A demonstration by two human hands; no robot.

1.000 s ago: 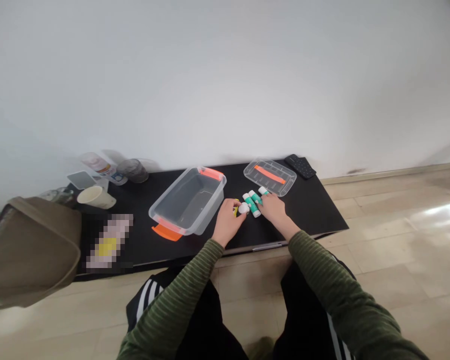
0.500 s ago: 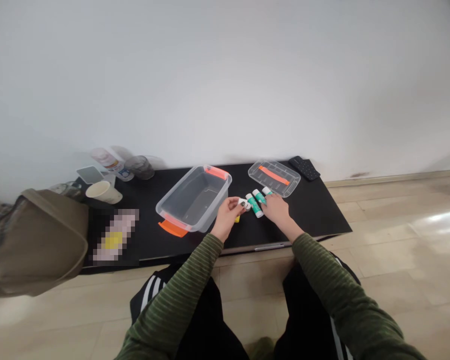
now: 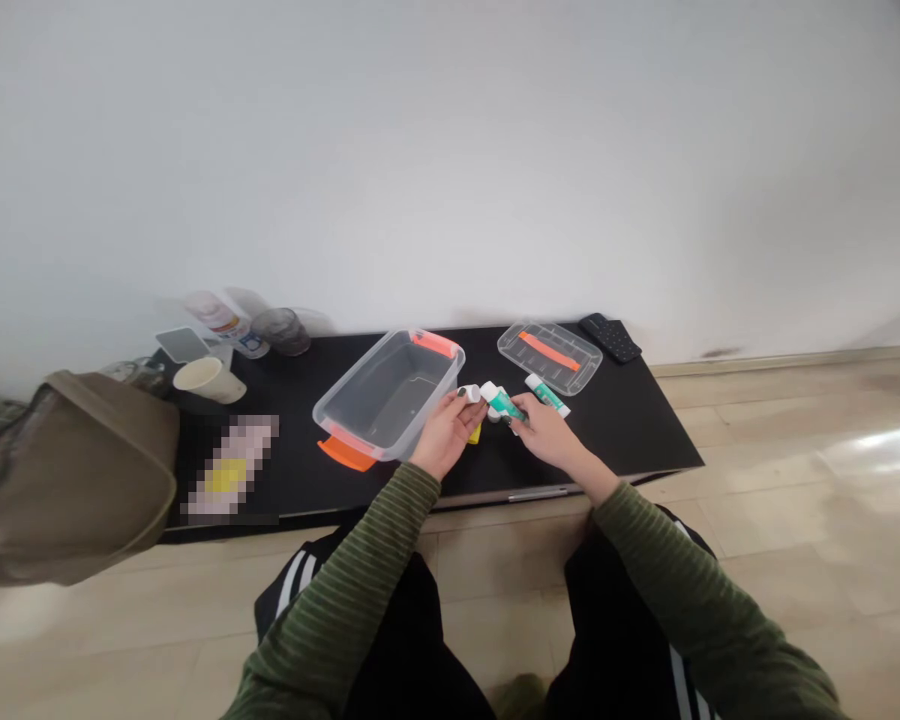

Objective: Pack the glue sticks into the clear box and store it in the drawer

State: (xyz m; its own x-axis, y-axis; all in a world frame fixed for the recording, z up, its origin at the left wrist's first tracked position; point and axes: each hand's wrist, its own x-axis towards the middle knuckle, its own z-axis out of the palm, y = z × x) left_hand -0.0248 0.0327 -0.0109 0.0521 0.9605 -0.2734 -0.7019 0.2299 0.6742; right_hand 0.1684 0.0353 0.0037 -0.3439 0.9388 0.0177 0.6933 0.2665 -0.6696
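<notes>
My left hand (image 3: 444, 432) pinches a small white cylindrical piece (image 3: 471, 393) between thumb and fingertips, its other fingers spread. Just to its right, my right hand (image 3: 546, 432) grips a green-and-white glue stick (image 3: 504, 401), tilted with its white end toward my left hand. Another glue stick (image 3: 547, 394) lies on the black tabletop beyond my right hand. Under the held glue stick a bit of white shows, too covered to name. A small yellow object (image 3: 475, 435) sits beside my left fingers, partly hidden.
An open clear plastic box (image 3: 328, 408) with orange latches stands left of my hands. Its clear lid (image 3: 586, 362) lies behind, near a black keypad-like object (image 3: 611, 338). Leftward are a paper cup (image 3: 225, 385), a dark glass (image 3: 283, 332), a spray can (image 3: 221, 322) and a brown bag (image 3: 75, 480).
My right hand has picked up a glue stick from the row and brought it left toward my left hand. My left hand has shifted slightly left and turned more palm-up with the white piece.
</notes>
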